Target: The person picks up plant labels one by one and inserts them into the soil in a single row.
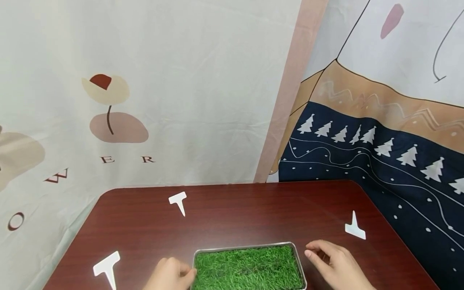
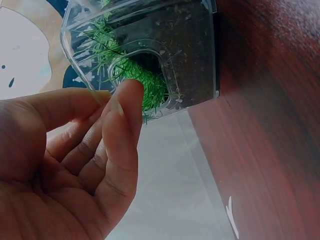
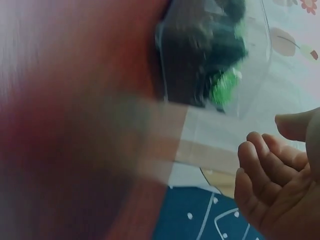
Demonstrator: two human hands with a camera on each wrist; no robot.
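Observation:
A clear plastic box (image 2: 192,65) of dark soil and dense green grass (image 1: 246,268) stands at the table's near edge. At its left rim is my left hand (image 1: 172,274). The left wrist view shows that hand's fingers (image 2: 120,140) loosely bent, with thumb and index tips close together, overlapping the box's side. My right hand (image 1: 337,264) hovers off the box's right side, thumb and fingers apart with nothing between them. In the right wrist view, its fingers (image 3: 265,175) are relaxed and stand away from the box (image 3: 200,55).
White T-shaped plant labels lie on the dark red table (image 1: 232,217): one label (image 1: 107,269) at the near left, another label (image 1: 178,201) at the back left, and a third label (image 1: 355,226) on the right. Printed cloths (image 1: 203,100) hang behind the table.

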